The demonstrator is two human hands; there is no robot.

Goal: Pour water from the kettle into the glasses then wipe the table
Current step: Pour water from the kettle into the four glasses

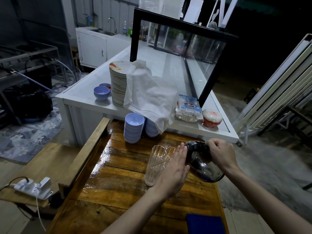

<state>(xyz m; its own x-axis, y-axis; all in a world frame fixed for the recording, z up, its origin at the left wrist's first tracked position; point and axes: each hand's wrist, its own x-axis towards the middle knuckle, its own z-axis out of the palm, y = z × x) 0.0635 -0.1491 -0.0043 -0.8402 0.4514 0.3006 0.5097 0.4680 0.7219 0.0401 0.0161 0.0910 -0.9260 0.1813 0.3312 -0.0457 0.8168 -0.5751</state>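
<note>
The pouring stage looked barely under way. The kettle (205,163), dark and shiny, sat at the right of centre on the wooden bench (118,183), leaning with its top toward the glasses (155,166) just to its left. The right hand (219,153) was clenched over the black handle at the kettle's top, grasping it. The left hand (175,168) was released, fingers straight and together, its palm laid flat against the kettle's side as if to steady it. That hand hid the spout, so whether any water was running could not be told.

Two clear glasses stood upright, close together. The nearer one showed no obvious water and seemed empty. The farther one was largely hidden behind the left hand's fingers.

By that reading, both glasses remained to be filled, and the wiping had not begun. The planks glistened wet around the glasses and toward the upper left of the bench. A folded blue cloth (205,223) lay untouched at the bottom right of the frame, well apart from both hands, and looked like the likely tool for wiping.

Stacked blue bowls (134,127) stood at the far edge, above the glasses.
</note>
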